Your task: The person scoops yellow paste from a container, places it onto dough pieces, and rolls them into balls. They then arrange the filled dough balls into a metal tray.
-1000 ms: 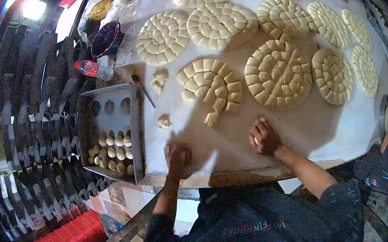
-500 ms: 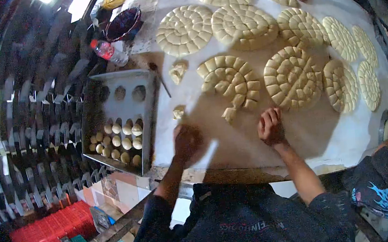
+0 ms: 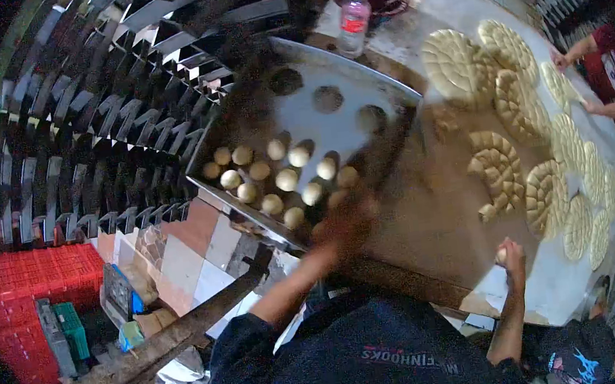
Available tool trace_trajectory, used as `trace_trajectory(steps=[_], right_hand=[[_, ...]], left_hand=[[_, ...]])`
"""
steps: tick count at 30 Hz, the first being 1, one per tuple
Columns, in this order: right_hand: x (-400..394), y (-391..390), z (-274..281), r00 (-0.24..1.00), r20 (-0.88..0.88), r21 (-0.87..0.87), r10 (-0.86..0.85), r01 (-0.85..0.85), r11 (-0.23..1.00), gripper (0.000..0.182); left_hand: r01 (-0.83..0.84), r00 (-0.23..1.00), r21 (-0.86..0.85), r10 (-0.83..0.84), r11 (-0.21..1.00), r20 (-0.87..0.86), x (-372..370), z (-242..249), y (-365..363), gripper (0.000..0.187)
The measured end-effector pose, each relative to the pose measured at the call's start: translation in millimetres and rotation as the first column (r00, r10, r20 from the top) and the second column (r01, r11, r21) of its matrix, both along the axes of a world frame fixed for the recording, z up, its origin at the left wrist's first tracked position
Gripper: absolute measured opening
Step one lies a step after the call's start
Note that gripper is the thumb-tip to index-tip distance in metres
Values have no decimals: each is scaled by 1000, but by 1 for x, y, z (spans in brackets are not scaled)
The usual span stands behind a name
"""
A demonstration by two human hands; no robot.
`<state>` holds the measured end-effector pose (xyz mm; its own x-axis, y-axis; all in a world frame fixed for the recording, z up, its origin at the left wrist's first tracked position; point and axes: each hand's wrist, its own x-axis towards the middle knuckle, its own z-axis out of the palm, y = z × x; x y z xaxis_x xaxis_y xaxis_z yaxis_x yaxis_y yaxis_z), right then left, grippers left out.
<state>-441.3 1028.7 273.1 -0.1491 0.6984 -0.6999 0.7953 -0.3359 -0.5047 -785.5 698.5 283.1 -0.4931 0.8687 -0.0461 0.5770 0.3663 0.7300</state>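
Swung over from the bare table [image 3: 429, 209], the left hand [image 3: 341, 222] now blurs at the near edge of the baking tray [image 3: 356, 85] of dough balls [image 3: 268, 177]; its fingers cannot be read. Right hand [image 3: 509, 255] fingers close on a dough ball [image 3: 501, 254] near the table's rim.

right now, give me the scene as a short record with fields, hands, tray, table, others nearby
left hand: at the near corner of the tray, blurred, grip unclear
right hand: closed on a small dough piece above the table
tray: metal, holds rows of dough balls
table: scored dough rounds along its far side
bottle: upright beyond the tray
other person: red sleeve, hands at the rounds
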Motion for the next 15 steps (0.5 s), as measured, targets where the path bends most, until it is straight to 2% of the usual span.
trace_trajectory(steps=[1,3,4,5,6,7,8,9,11,13,14,15], right_hand=[[-10,2,-38,904,13,470,427,-383,796,23],[-122,-54,7,738,-332,451,587,-423,786,33],[-181,-83,31,610,-498,414,616,-457,787,39],[-239,-106,42,565,-285,521,775,-587,620,38],[-299,-144,81,467,-398,569,790,-550,612,37],[-343,-174,86,326,-501,663,801,-450,598,37],[-386,-204,90,158,-564,737,811,-347,580,37],[-424,-226,105,129,-482,783,867,-379,492,34],[-493,-256,65,61,-439,805,896,-416,423,31],[-525,-271,13,88,-127,861,988,-484,154,27],[-521,-273,8,50,-39,864,998,-500,59,31],[-505,-273,6,84,-57,860,995,-503,92,31]], left_hand=[[-116,986,22,118,993,-114,-54,32,-18,46],[-240,919,-50,210,970,-334,-153,53,-52,48],[-248,898,-177,157,952,-411,-198,51,-65,50],[-493,865,-50,484,868,-131,-234,14,-70,51],[-510,858,-43,505,859,-93,-262,-17,-81,52],[-527,849,-36,525,849,-54,-289,-47,-92,54],[-377,872,49,372,925,-320,-298,-59,-103,56],[-375,877,114,392,920,-279,-290,-55,-106,57],[-368,887,244,417,897,-197,-275,-48,-113,60],[-524,742,172,546,834,-389,-223,41,-110,62],[-567,692,229,609,791,-387,-207,46,-119,59],[-598,651,284,661,750,-373,-190,48,-125,56]])
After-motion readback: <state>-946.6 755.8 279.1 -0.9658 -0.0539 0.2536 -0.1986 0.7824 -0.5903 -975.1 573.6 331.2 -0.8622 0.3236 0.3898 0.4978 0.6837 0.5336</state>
